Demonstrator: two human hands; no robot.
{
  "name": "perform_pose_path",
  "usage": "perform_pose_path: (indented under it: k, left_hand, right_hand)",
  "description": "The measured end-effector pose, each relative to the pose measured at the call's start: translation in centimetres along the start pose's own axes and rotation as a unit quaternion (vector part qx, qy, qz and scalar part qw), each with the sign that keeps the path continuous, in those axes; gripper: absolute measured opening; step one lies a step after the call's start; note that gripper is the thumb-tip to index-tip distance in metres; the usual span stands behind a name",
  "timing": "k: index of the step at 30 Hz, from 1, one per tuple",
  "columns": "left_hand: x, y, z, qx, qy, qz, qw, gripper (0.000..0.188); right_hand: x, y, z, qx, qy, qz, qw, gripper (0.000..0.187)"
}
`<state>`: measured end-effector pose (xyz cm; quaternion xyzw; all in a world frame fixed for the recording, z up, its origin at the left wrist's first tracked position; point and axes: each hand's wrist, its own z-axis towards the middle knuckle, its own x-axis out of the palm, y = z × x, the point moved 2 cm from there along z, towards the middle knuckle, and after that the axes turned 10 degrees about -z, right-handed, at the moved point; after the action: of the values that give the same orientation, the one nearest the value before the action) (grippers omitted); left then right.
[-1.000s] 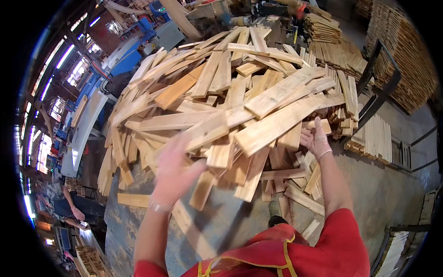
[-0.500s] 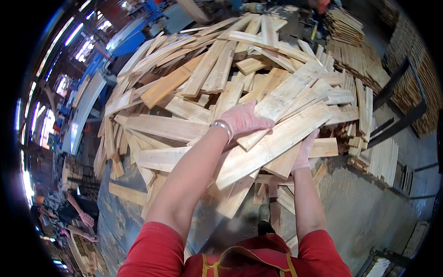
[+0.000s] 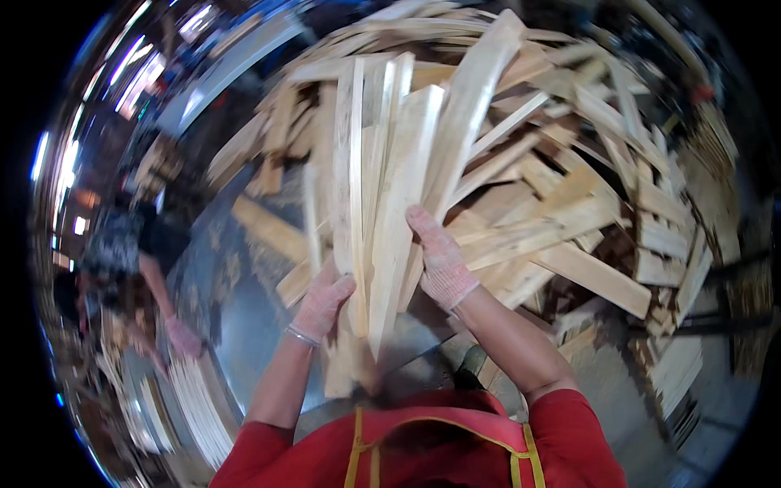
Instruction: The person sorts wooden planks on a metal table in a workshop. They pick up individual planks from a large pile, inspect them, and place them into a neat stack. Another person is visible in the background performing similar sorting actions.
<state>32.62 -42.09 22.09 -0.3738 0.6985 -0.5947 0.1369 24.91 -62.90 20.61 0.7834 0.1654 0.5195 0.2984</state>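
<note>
My left hand (image 3: pixel 324 302), in a pink knit work glove, is closed around the left edge of a fanned bunch of pale wooden boards (image 3: pixel 399 195). The thumb lies over the front of the boards. On the other side my right hand (image 3: pixel 442 259), gloved the same way, grips the bunch with its thumb up along a board's face. The boards stand tilted, far ends spread apart, near ends close to my apron (image 3: pixel 447 421). Most fingers of both hands are hidden behind the wood. Motion blurs the lower board ends.
A large heap of loose boards (image 3: pixel 561 203) spreads behind and to the right of my hands. At left a co-worker's gloved hand (image 3: pixel 183 337) hangs beside a stack of thin boards (image 3: pixel 203 407). Grey metal surface (image 3: pixel 236 285) shows between them and me.
The view has turned left, so the heap now sits farther right. My hands have come from atop the heap to either side of several boards, which are now raised and pointing away from me.
</note>
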Motion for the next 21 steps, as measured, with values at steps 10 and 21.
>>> perform_pose_path:
  k: [10, 21]
  left_hand:
    - [-25.9, 13.3, -24.0, -0.005, -0.166, -0.489, 0.856, 0.055]
    - [-36.3, 17.5, -39.6, -0.024, -0.32, -0.526, 0.787, 0.052]
  right_hand:
    - [22.8, -27.7, -1.4, 0.212, 0.081, -0.271, 0.936, 0.047]
    - [26.9, -45.2, -11.8, 0.252, 0.243, -0.684, 0.64, 0.065]
